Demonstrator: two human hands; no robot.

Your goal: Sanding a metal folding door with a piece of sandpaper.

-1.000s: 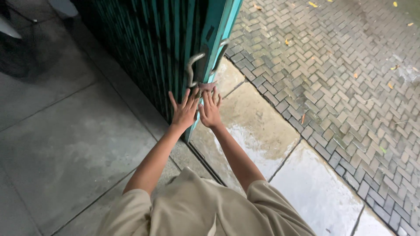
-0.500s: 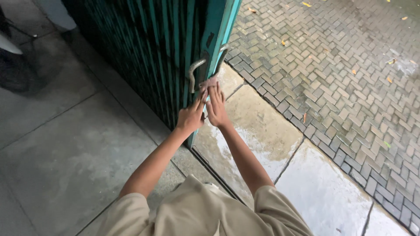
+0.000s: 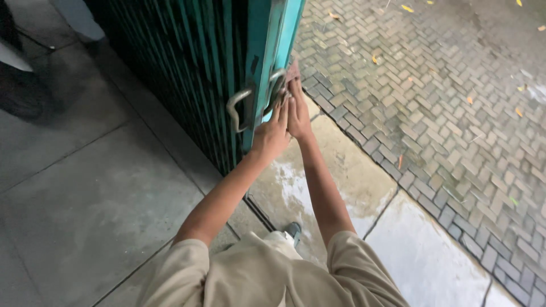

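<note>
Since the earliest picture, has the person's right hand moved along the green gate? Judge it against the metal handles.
Yes. The right hand has gone up the gate edge: earlier it lay below the metal handles, now its fingertips reach beside the outer handle.

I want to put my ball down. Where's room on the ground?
The grey slabs left of the green gate lie bare. So does the wet slab between the right arm and the brick paving. It is crowded at the handles, where the left hand and right hand press together.
</note>
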